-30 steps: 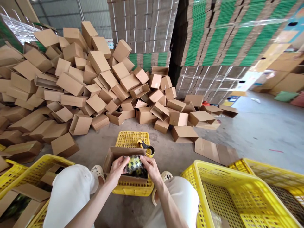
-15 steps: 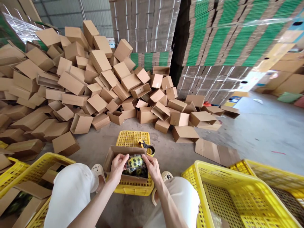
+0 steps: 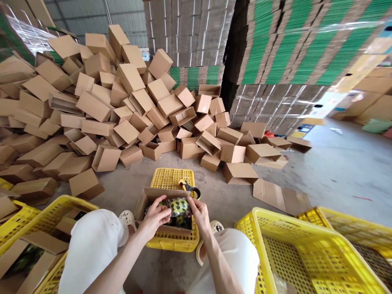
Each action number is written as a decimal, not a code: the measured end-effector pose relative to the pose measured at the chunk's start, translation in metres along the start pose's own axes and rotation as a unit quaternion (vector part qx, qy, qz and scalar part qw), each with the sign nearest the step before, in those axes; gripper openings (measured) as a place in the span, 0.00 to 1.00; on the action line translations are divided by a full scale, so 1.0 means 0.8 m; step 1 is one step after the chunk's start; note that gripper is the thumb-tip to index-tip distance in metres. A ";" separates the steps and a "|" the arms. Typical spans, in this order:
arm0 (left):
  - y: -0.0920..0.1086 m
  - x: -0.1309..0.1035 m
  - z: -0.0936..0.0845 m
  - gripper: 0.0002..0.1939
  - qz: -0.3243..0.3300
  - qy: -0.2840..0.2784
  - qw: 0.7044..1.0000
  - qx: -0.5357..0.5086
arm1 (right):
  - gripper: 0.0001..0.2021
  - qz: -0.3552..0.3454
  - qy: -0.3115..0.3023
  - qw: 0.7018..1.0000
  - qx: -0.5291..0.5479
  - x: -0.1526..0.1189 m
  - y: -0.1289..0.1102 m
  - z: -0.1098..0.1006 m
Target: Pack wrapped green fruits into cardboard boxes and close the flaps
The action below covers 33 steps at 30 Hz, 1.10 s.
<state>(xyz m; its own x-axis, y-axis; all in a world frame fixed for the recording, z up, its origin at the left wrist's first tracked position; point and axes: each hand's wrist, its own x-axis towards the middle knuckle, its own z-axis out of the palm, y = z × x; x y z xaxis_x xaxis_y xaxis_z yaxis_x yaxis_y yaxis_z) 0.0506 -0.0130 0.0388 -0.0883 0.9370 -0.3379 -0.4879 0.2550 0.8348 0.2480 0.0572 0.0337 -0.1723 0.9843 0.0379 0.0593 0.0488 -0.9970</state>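
Observation:
A small clear plastic packet with a yellow-green and black spotted pattern [image 3: 179, 207] is held at the top of an open cardboard box [image 3: 171, 192]. My right hand [image 3: 198, 213] pinches the packet's right end. At its left end, the fingers of my left hand [image 3: 155, 216] are curled against the plastic. More dark and green packed contents show inside the box beneath my hands, partly hidden by them. Under the box stands an upturned yellow plastic crate [image 3: 171, 244]. A black and yellow tape dispenser [image 3: 189, 188] lies on that crate, just behind the box.
Large yellow crates stand at my right [image 3: 294, 228] and left [image 3: 76, 201]; the left one holds an open carton [image 3: 45, 241] with dark green contents. Ahead spreads a big heap of cardboard boxes [image 3: 128, 110]. Stacks of flattened cartons [image 3: 288, 45] rise behind, and flattened cardboard [image 3: 275, 196] lies on the floor.
My left hand has shifted its grip at the packet's left side, its fingers now more spread and lower. The packet has moved slightly right, showing more of the contents at the box's left.

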 end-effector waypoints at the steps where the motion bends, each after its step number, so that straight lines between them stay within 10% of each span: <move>1: 0.002 0.001 -0.004 0.40 -0.007 -0.010 1.000 -0.014 | 0.30 0.009 0.001 1.000 0.007 0.001 0.002 -0.002; 8: 0.025 0.009 -0.041 0.35 0.078 0.023 0.987 0.141 | 0.28 0.023 0.075 0.993 0.088 0.015 0.018 -0.016; 14: 0.020 -0.004 -0.011 0.32 0.270 -0.120 0.848 0.439 | 0.26 0.105 -0.017 0.986 0.130 0.003 0.020 0.006; 21: 0.016 0.005 -0.005 0.33 0.148 -0.069 0.951 0.263 | 0.32 0.074 -0.077 0.985 0.132 0.003 0.003 -0.005; 33: 0.007 0.004 0.026 0.33 0.077 0.047 0.983 0.157 | 0.24 0.020 -0.052 0.993 0.108 0.003 -0.003 0.004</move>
<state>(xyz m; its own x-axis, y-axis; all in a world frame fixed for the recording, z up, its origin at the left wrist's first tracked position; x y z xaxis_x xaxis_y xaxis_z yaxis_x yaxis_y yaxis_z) 0.0655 -0.0034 0.0512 -0.2276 0.9479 -0.2229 -0.1708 0.1865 0.9675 0.2442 0.0591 0.0360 -0.2761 0.9611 0.0015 -0.1413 -0.0391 -0.9892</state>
